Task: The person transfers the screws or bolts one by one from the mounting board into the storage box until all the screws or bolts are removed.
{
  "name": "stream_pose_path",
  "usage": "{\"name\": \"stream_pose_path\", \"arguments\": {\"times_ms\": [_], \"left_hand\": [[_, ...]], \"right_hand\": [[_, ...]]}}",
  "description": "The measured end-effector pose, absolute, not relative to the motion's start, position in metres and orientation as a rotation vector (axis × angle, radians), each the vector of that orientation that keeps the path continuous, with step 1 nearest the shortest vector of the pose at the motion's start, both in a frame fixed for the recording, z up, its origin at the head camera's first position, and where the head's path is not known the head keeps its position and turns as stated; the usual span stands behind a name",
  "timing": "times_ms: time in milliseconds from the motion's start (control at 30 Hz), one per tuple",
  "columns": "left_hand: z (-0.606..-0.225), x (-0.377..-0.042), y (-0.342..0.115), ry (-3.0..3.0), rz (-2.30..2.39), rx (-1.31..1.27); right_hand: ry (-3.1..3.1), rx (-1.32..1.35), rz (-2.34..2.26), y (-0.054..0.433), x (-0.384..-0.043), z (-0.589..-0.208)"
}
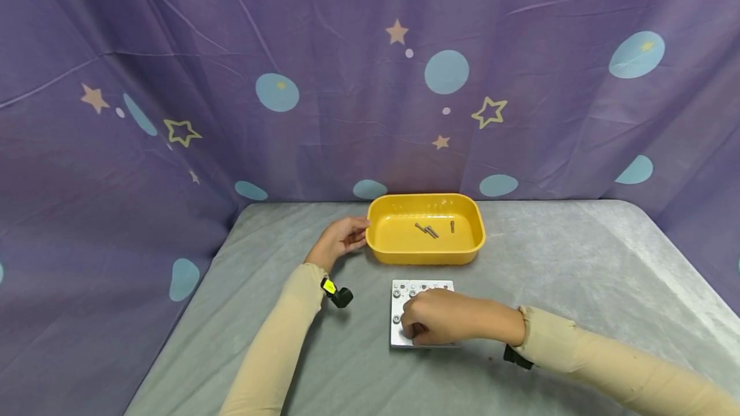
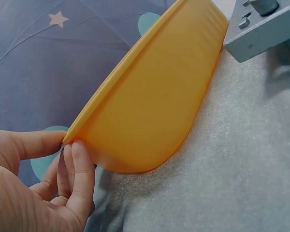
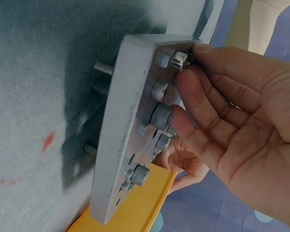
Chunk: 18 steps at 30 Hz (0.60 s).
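My left hand (image 1: 342, 236) pinches the left rim of a yellow tray (image 1: 428, 258) between thumb and fingers. Several loose screws (image 1: 431, 232) lie on the tray's floor. In front of the tray is a silver metal plate (image 1: 395, 341) with holes and several socket head screws (image 3: 161, 116) seated in it. Threaded ends (image 3: 100, 89) stick out beneath the plate, above the cloth. Over the plate's near part, my right hand (image 1: 437, 318) pinches a small screw (image 3: 180, 60) by its head, near a corner. From the head view, this hand hides much of the plate.
Grey cloth (image 1: 555, 262) covers the table, with small red marks (image 3: 48, 142) near the plate. Behind the tray hangs a purple curtain (image 1: 347, 31) with stars and blue spots. A black wrist camera (image 1: 342, 297) sits under the left forearm.
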State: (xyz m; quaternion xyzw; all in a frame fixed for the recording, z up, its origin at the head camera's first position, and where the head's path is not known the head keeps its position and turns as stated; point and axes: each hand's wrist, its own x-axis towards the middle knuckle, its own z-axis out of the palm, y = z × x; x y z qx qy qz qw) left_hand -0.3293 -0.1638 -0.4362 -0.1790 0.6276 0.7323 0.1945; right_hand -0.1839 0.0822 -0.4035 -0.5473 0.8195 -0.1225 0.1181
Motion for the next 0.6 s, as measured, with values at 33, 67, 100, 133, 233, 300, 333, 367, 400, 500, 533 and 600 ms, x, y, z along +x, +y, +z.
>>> {"name": "stream_pose_path", "arguments": {"times_ms": [33, 67, 100, 133, 233, 300, 333, 367, 400, 500, 533, 600], "left_hand": [[-0.4362, -0.3291, -0.1638, 1.761, 2.052, -0.499], [-0.4361, -0.329, -0.1637, 1.762, 2.052, -0.497], [-0.4361, -0.3288, -0.1637, 1.761, 2.053, -0.498], [-0.4359, -0.3286, -0.1636, 1.762, 2.053, -0.5], [-0.4351, -0.3281, -0.1629, 1.766, 2.053, -0.508], [-0.4345, -0.3278, -0.1626, 1.771, 2.052, -0.508], [-0.4342, -0.3275, -0.1626, 1.774, 2.051, -0.509], [-0.4339, -0.3274, -0.1627, 1.778, 2.048, -0.509], [-0.4338, -0.3274, -0.163, 1.781, 2.046, -0.51], [-0.4338, -0.3273, -0.1635, 1.783, 2.04, -0.505], [-0.4339, -0.3274, -0.1635, 1.781, 2.04, -0.503], [-0.4342, -0.3278, -0.1635, 1.781, 2.041, -0.498]], "right_hand": [[2.398, -1.591, -0.358, 0.0819, -0.1838, -0.4036], [2.399, -1.586, -0.359, 0.0816, -0.1837, -0.4037], [2.4, -1.586, -0.359, 0.0813, -0.1837, -0.404], [2.403, -1.588, -0.358, 0.0811, -0.1837, -0.4044], [2.412, -1.6, -0.353, 0.0807, -0.1835, -0.4047], [2.417, -1.607, -0.35, 0.0806, -0.1834, -0.405], [2.42, -1.61, -0.35, 0.0806, -0.1834, -0.405], [2.423, -1.611, -0.348, 0.0807, -0.1834, -0.4051], [2.426, -1.613, -0.347, 0.0806, -0.1834, -0.4052], [2.434, -1.609, -0.343, 0.0805, -0.1834, -0.4058], [2.437, -1.608, -0.34, 0.0803, -0.1834, -0.406], [2.436, -1.6, -0.34, 0.08, -0.1833, -0.4062]]}}
